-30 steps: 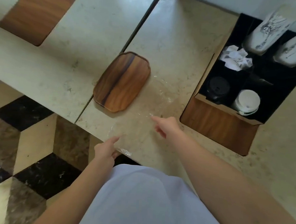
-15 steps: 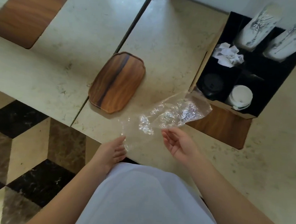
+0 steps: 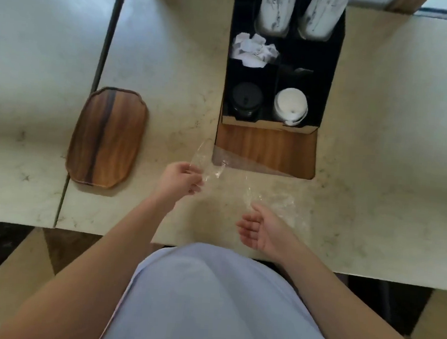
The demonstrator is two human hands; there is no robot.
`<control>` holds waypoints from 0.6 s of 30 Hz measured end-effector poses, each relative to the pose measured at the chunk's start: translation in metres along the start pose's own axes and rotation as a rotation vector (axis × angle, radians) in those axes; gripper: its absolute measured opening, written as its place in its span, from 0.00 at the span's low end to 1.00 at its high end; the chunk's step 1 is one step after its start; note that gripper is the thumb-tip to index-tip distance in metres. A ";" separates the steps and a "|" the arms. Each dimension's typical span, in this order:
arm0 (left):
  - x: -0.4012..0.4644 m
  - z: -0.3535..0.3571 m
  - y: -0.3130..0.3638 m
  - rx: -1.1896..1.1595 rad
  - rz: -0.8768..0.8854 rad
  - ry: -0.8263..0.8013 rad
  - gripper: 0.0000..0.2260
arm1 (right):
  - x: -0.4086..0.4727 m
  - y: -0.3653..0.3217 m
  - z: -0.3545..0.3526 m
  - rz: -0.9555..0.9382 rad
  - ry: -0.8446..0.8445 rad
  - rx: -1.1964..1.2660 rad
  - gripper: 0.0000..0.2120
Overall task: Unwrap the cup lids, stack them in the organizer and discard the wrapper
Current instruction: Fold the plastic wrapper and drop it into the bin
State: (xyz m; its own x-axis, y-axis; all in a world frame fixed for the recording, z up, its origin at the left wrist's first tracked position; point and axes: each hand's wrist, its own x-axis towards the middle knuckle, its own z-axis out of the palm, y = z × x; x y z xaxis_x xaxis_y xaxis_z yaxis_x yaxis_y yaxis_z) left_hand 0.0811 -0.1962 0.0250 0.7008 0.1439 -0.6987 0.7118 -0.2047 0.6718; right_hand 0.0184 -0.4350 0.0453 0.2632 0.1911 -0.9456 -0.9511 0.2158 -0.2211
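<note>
**Holding the empty wrapper, lids already put away**

Pinching one end of the clear plastic wrapper (image 3: 209, 165) with the left hand (image 3: 182, 178), at about 10 o'clock from the middle of the view. Stretching the thin film across toward 3 o'clock, where the other end is lying beside the right hand (image 3: 259, 228). Keeping the right hand palm up with fingers relaxed; hard to tell whether the film is touching it, but not gripping anything. Probably holding the wrapper up off the marble counter (image 3: 172, 60) to gather it for throwing away.

Sitting at 12 o'clock, the black organizer (image 3: 332, 71) with its compartments. Resting in the near left compartment, a stack of black cup lids (image 3: 246, 98). Resting in the near right one, a stack of white cup lids (image 3: 290, 105). Looking done with the stacking, so only the throwing away is left.

Lying flat at 9 o'clock, a wooden tray (image 3: 107, 137), well apart from the wrapper. No bin showing anywhere.
</note>
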 end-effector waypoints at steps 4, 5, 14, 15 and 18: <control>0.012 0.005 0.039 0.593 0.239 -0.012 0.11 | -0.013 -0.018 -0.022 -0.215 0.121 -0.811 0.16; 0.013 0.008 0.049 0.724 0.295 -0.033 0.12 | -0.014 -0.026 -0.026 -0.306 0.197 -0.915 0.12; 0.037 0.062 0.114 1.153 0.659 -0.251 0.09 | 0.015 -0.140 -0.017 -1.101 0.470 -1.521 0.22; 0.042 0.068 0.115 1.147 0.670 -0.246 0.09 | 0.020 -0.149 -0.017 -1.064 0.469 -1.582 0.20; 0.057 0.083 0.113 1.118 0.669 -0.210 0.09 | 0.034 -0.165 -0.023 -0.976 0.438 -1.609 0.08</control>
State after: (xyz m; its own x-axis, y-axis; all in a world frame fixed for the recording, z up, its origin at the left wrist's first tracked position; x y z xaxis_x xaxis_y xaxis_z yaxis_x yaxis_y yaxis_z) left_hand 0.1980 -0.2918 0.0408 0.8071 -0.4284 -0.4062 -0.2602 -0.8757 0.4067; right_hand 0.1807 -0.4865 0.0440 0.9042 0.2966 -0.3072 0.1757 -0.9141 -0.3654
